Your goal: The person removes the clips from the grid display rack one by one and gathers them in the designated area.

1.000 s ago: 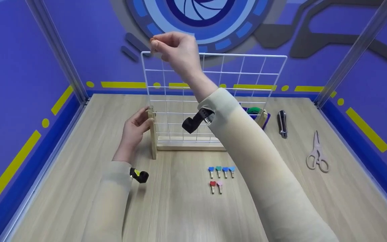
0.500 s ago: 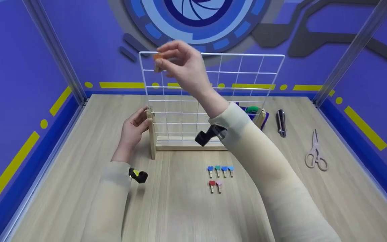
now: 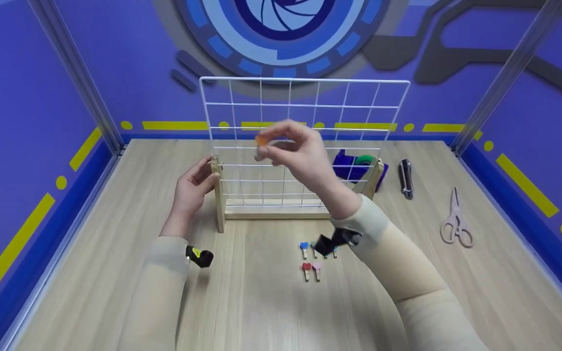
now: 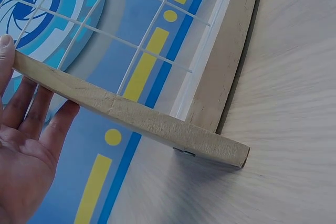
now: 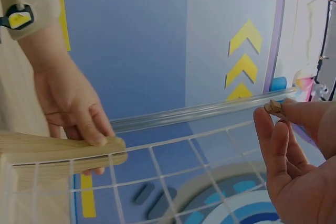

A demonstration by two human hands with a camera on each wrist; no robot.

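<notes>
A white wire grid (image 3: 305,117) stands upright in a wooden stand (image 3: 271,210) on the table. My left hand (image 3: 207,178) grips the stand's left post (image 3: 219,195); in the left wrist view that post (image 4: 126,114) lies between thumb and fingers of the left hand (image 4: 23,129). My right hand (image 3: 267,147) is in front of the grid's middle and pinches a small orange-headed clip (image 3: 262,140). In the right wrist view the clip's wooden end (image 5: 274,107) shows at the fingertips (image 5: 265,121), apart from the wires.
Small coloured clips lie in front of the stand: blue (image 3: 304,247), red (image 3: 306,269), pink (image 3: 316,268); others are hidden behind my right wrist. A blue tape dispenser (image 3: 354,166) sits behind the grid. A utility knife (image 3: 404,178) and scissors (image 3: 454,223) lie to the right.
My right hand has come away from the grid's top left corner with the orange clip, moving down and right. The left hand has stayed on the post.
</notes>
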